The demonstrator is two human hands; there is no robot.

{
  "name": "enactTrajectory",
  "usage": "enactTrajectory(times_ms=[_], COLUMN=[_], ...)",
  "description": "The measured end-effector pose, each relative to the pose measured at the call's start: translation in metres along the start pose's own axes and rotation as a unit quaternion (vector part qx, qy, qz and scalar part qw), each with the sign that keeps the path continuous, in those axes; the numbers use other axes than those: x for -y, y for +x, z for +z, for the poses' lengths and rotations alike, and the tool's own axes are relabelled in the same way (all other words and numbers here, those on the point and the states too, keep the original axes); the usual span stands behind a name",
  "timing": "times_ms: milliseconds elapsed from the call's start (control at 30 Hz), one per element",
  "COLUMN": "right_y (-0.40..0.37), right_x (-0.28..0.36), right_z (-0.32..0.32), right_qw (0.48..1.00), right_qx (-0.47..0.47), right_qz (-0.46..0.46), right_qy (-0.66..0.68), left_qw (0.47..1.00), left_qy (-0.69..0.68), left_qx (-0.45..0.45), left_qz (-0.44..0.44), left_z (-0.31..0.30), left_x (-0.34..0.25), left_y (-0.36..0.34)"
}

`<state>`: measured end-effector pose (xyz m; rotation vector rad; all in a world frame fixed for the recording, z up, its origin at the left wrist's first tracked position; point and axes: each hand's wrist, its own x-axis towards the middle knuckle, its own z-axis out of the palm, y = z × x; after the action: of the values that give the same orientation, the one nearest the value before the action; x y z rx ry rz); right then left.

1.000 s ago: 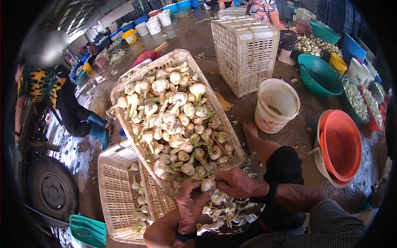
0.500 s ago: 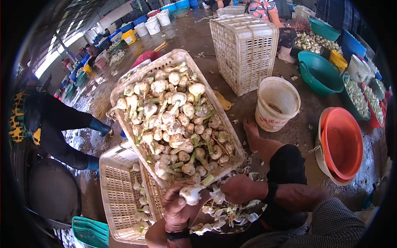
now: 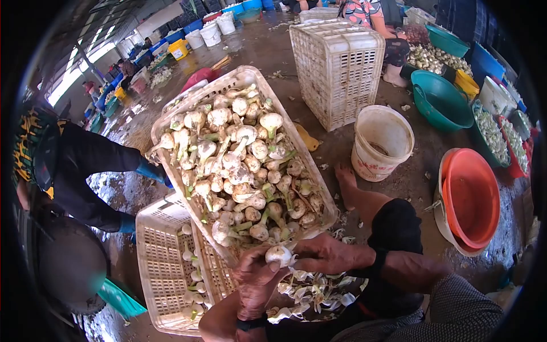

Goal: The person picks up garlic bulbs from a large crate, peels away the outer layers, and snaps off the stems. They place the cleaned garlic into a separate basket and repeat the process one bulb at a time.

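A white garlic bulb (image 3: 279, 255) rests in the fingers of my left hand (image 3: 254, 279), which is closed around it. My right hand (image 3: 329, 254) meets the bulb from the right, its fingers closed on the loose skin at that side; the fingertips are partly hidden. Just beyond both hands, a tilted pale plastic crate (image 3: 326, 196) is heaped with garlic bulbs (image 3: 242, 162) that have dirty skins and cut green stems. Beneath my hands lie peeled garlic skins (image 3: 316, 296). A lower crate (image 3: 149, 256) at the left holds several cleaner bulbs (image 3: 195, 285).
A white bucket (image 3: 383, 142) and an upturned crate (image 3: 339, 74) stand ahead. Nested orange basins (image 3: 472, 196) and a green basin (image 3: 439, 105) are at the right. A person in dark trousers (image 3: 94, 165) stands at left beside a dark round container (image 3: 73, 262) and a green scoop (image 3: 121, 297).
My right hand has come left onto the bulb, which my left hand has turned so its stem no longer shows. The person at left has leaned closer, and the green scoop has shifted.
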<state>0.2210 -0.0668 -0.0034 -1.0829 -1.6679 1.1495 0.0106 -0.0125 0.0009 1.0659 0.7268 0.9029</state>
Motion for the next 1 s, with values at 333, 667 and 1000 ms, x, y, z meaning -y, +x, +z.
enactTrajectory(times_ms=[333,667,1000], right_y=[-0.001,0.001,0.001], right_x=[0.004,-0.002,-0.005], right_z=[0.000,0.001,0.000], right_qw=[0.999,0.998,0.999], right_qx=[-0.014,-0.021,-0.022], right_qz=[0.028,0.064,0.025], right_qy=[-0.009,0.021,-0.038], left_qw=[0.992,1.000,1.000], left_qy=[0.093,0.012,0.028], left_qx=[0.027,-0.005,-0.002], left_qz=[0.077,0.014,0.009], left_z=[0.000,0.000,-0.001], left_x=[0.013,0.023,0.023], left_y=[-0.002,-0.005,-0.003])
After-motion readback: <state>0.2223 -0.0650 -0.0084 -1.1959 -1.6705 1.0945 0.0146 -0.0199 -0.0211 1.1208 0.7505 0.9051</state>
